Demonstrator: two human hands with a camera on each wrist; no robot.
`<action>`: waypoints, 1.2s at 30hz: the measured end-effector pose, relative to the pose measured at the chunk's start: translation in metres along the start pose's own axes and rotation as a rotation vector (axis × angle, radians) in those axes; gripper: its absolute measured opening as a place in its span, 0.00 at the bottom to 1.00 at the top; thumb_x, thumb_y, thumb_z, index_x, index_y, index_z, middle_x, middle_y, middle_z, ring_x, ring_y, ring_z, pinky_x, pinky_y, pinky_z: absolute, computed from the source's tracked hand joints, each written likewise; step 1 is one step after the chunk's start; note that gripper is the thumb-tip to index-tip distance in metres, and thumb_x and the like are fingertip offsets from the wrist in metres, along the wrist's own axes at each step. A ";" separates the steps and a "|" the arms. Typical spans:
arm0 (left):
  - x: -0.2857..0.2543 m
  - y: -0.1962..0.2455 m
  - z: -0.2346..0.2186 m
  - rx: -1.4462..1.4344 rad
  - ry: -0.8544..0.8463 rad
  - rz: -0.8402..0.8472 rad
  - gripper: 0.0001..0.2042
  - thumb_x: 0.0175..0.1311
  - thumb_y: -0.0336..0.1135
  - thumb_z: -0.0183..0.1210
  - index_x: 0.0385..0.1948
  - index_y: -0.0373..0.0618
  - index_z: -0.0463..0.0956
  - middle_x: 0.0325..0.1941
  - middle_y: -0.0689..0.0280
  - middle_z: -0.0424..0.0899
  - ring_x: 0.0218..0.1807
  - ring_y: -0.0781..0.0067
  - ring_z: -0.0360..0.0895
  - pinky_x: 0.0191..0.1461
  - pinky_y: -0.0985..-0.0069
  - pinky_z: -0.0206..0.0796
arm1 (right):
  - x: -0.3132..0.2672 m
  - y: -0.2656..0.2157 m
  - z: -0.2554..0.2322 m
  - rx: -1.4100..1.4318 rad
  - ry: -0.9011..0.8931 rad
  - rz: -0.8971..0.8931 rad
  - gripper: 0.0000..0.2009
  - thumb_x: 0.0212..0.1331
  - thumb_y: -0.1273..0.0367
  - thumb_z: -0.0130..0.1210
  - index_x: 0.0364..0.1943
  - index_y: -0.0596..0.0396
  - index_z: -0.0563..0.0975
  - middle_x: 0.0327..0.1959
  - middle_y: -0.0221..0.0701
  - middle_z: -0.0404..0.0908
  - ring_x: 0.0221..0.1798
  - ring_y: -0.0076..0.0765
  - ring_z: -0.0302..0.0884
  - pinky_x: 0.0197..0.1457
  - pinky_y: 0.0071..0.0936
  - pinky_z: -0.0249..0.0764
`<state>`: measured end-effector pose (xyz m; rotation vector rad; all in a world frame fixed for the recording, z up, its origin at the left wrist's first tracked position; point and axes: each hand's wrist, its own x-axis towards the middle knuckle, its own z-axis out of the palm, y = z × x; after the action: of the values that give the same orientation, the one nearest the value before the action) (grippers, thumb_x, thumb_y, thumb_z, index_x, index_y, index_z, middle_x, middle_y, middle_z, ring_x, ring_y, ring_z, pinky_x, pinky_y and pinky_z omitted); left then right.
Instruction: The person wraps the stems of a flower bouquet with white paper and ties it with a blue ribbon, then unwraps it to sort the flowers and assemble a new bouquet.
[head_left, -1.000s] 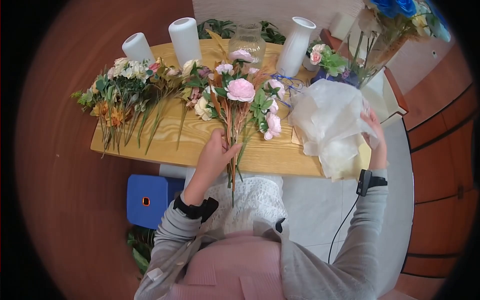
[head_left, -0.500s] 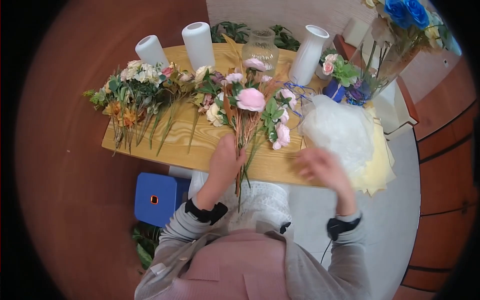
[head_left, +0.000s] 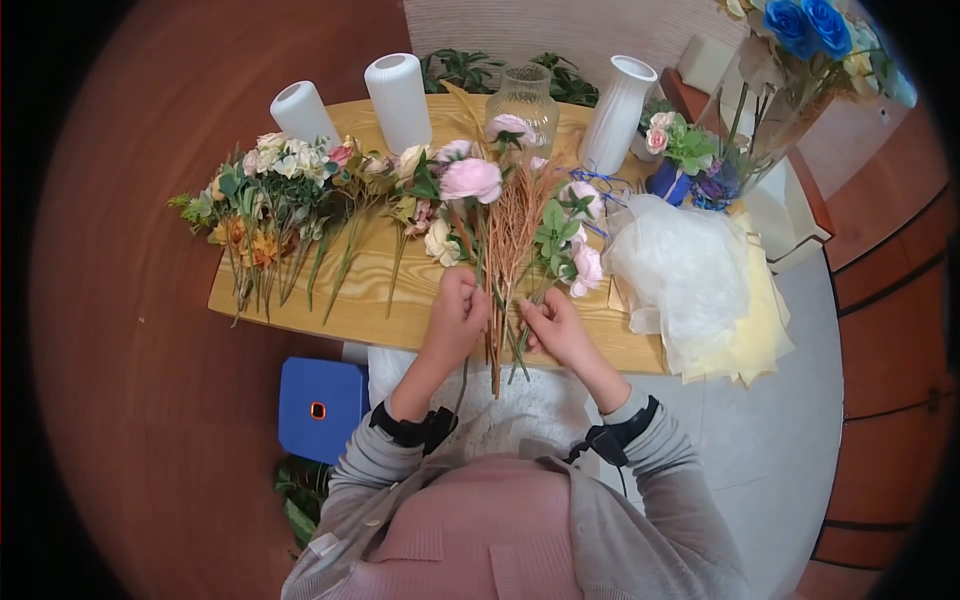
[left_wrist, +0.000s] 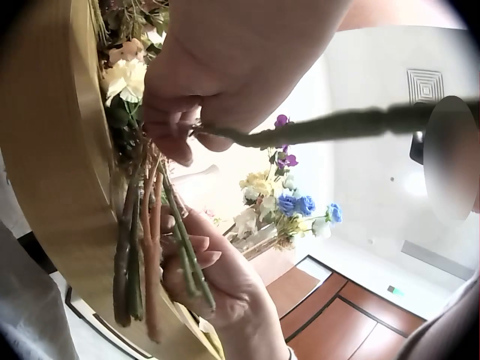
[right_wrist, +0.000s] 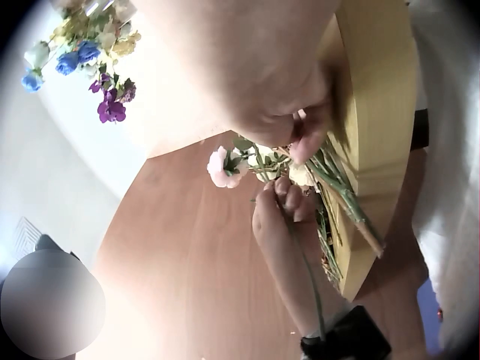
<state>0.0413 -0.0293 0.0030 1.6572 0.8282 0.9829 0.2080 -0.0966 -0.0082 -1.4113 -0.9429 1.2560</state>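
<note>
My left hand [head_left: 457,315] pinches the thin green stem [left_wrist: 322,127] of a pink peony [head_left: 470,181]; that stem runs back along the forearm in the right wrist view. Just to its right, my right hand [head_left: 562,330] grips green stems near their lower ends, below more pink peonies [head_left: 588,268] and green leaves. Between the two hands stand reddish-brown dried sprigs [head_left: 510,225], their stems [left_wrist: 154,277] pointing down past the table's front edge. Part of the right hand's grip is hidden behind its own fingers in the right wrist view.
Several mixed flower stems [head_left: 290,200] lie on the left of the wooden table [head_left: 370,290]. White vases [head_left: 398,105] and a glass vase [head_left: 525,95] stand along the back. White wrapping [head_left: 675,270] and yellow paper [head_left: 765,330] lie at the right. A blue box [head_left: 322,400] sits below.
The right hand has left the white wrapping, moved left and taken hold of stems. The bunch has spread apart, and one pink peony has shifted left with the left hand.
</note>
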 end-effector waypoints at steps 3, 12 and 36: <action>-0.001 0.004 -0.003 -0.151 0.049 0.023 0.06 0.70 0.27 0.42 0.44 0.40 0.58 0.21 0.71 0.66 0.17 0.86 0.61 0.19 0.86 0.54 | -0.012 -0.006 0.004 -0.053 0.084 -0.129 0.14 0.64 0.64 0.53 0.27 0.56 0.63 0.17 0.26 0.69 0.15 0.19 0.69 0.14 0.19 0.66; -0.002 0.013 -0.008 -0.305 0.291 0.101 0.10 0.73 0.32 0.38 0.51 0.40 0.60 0.22 0.73 0.61 0.18 0.87 0.56 0.19 0.87 0.50 | -0.020 -0.045 -0.013 -0.373 0.362 -0.346 0.11 0.63 0.68 0.51 0.27 0.57 0.64 0.15 0.30 0.69 0.09 0.24 0.63 0.11 0.26 0.58; -0.006 0.023 -0.022 -0.591 0.099 -0.166 0.10 0.74 0.39 0.38 0.41 0.42 0.64 0.44 0.56 0.80 0.28 0.78 0.74 0.31 0.81 0.69 | 0.002 -0.058 0.060 -0.349 -0.179 -0.293 0.13 0.63 0.64 0.53 0.28 0.61 0.70 0.17 0.32 0.71 0.15 0.30 0.71 0.20 0.28 0.68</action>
<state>0.0204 -0.0312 0.0277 1.0272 0.6442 1.0703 0.1523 -0.0720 0.0491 -1.3723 -1.4913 1.0420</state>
